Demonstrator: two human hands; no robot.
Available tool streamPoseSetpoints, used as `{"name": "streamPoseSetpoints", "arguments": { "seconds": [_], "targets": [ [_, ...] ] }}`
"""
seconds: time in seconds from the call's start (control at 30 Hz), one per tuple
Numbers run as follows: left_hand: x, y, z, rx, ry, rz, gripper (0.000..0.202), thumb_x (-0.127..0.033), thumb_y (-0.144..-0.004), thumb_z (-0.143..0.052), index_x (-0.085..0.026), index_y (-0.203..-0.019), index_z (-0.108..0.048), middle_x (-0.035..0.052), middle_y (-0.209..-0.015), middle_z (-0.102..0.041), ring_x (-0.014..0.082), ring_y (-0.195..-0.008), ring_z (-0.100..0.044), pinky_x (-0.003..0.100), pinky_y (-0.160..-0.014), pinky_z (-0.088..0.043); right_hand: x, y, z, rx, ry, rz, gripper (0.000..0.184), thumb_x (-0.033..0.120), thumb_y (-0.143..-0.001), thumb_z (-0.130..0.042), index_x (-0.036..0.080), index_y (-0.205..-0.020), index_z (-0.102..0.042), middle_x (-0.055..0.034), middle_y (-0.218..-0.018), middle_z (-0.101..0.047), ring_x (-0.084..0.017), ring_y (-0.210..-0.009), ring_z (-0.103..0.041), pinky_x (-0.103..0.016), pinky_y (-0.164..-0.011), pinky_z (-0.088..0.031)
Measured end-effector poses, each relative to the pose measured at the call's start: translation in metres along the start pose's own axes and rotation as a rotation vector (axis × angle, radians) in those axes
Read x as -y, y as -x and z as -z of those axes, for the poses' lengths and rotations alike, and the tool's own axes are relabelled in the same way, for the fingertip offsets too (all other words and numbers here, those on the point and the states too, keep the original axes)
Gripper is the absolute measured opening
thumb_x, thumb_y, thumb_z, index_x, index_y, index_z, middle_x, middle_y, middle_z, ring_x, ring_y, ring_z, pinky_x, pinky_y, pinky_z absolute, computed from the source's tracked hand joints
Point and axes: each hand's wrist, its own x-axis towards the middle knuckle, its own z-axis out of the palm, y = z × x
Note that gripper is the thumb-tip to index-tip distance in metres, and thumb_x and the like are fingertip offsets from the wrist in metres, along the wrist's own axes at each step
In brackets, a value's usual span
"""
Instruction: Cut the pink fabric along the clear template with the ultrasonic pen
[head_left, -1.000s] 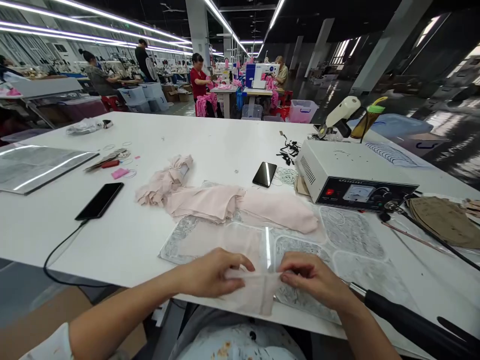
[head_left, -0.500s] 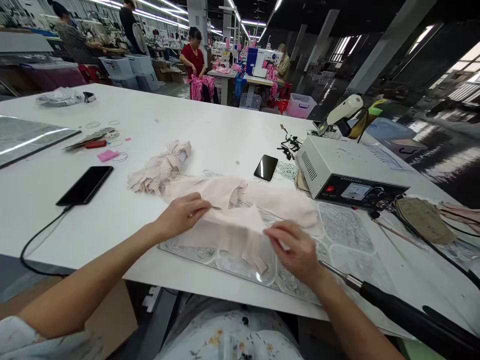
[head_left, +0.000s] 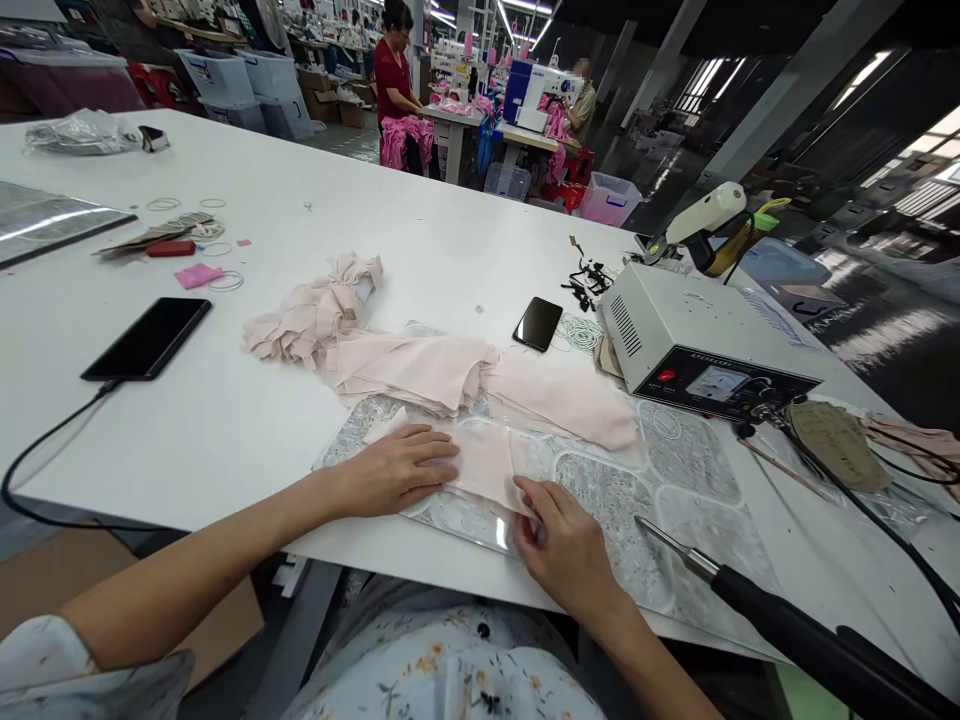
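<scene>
A pale pink fabric piece (head_left: 486, 462) lies on a clear sheet with rounded shapes (head_left: 607, 500) at the table's near edge. Flat on its left part rests my left hand (head_left: 401, 468), fingers stretched out. At its right end my right hand (head_left: 561, 535) pinches the edge between thumb and fingers. Just beyond are a stack of pink fabric pieces (head_left: 412, 368) and another pale pink piece (head_left: 562, 400), with a crumpled heap of pink fabric (head_left: 307, 315) farther left. Right of my right hand, a black-handled soldering-iron-like tool (head_left: 795, 610) points its metal tip toward the sheet.
A grey control box with a dial (head_left: 705, 340) stands at the right. Phones lie at the left (head_left: 150, 338) and centre (head_left: 538, 324), the left one with a cable. A pink scrap (head_left: 198, 275) and rubber bands are at the far left. A person in red (head_left: 395, 80) works beyond the table.
The fabric piece, held up between both hands before, now lies on the sheet. My left hand has flattened onto it; my right hand has moved down and left, holding its edge.
</scene>
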Motion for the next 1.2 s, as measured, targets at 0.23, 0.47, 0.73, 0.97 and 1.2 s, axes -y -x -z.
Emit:
{"name": "streamPoseSetpoints", "arguments": {
  "seconds": [0.23,0.47,0.73,0.97,1.2],
  "targets": [
    [0.005,0.003,-0.007,0.017,0.043,0.012,0.027,-0.024,-0.102,-0.043,-0.019,-0.116,-0.065,0.0107,-0.126,-0.063,0.0245,-0.123,-0.055,0.042,-0.106,-0.044,-0.007,0.026,0.022,-0.010,0.042,-0.110,0.027,0.011,-0.083,-0.049,0.016,-0.106,-0.060,-0.0025,-0.076,-0.063,-0.012,-0.058,-0.060,-0.022,-0.050,-0.050],
    [0.006,-0.002,-0.008,0.002,0.021,0.017,0.024,-0.021,-0.100,-0.046,-0.018,-0.112,-0.067,0.0103,-0.120,-0.066,0.0249,-0.120,-0.058,0.043,-0.104,-0.047,0.009,-0.002,0.008,-0.003,0.066,-0.049,0.032,0.020,-0.081,-0.056,0.015,-0.113,-0.059,-0.0102,-0.096,-0.068,-0.021,-0.085,-0.067,-0.030,-0.068,-0.057],
    [0.006,-0.002,-0.013,-0.039,0.001,0.001,0.024,-0.014,-0.100,-0.044,-0.014,-0.105,-0.067,0.0103,-0.118,-0.068,0.0242,-0.118,-0.061,0.042,-0.103,-0.049,-0.009,0.019,0.025,0.090,0.125,-0.193,0.033,0.007,-0.077,-0.049,0.015,-0.106,-0.061,-0.0032,-0.077,-0.066,-0.014,-0.052,-0.060,-0.025,-0.044,-0.047],
    [0.005,-0.004,-0.014,-0.066,0.014,0.007,0.023,-0.015,-0.099,-0.044,-0.014,-0.104,-0.067,0.0101,-0.116,-0.069,0.0241,-0.117,-0.061,0.042,-0.103,-0.050,-0.004,0.020,0.030,0.051,-0.046,-0.065,0.031,0.014,-0.087,-0.054,0.019,-0.117,-0.060,-0.0079,-0.097,-0.067,-0.014,-0.078,-0.068,-0.024,-0.063,-0.056],
    [0.000,-0.010,-0.014,-0.077,0.005,0.023,0.024,-0.016,-0.100,-0.043,-0.015,-0.104,-0.067,0.0096,-0.111,-0.070,0.0234,-0.115,-0.062,0.040,-0.100,-0.051,-0.016,0.016,0.034,-0.041,-0.089,-0.009,0.024,0.008,-0.089,-0.050,0.021,-0.102,-0.066,-0.0045,-0.086,-0.065,-0.012,-0.074,-0.066,-0.022,-0.061,-0.055]
  ]
}}
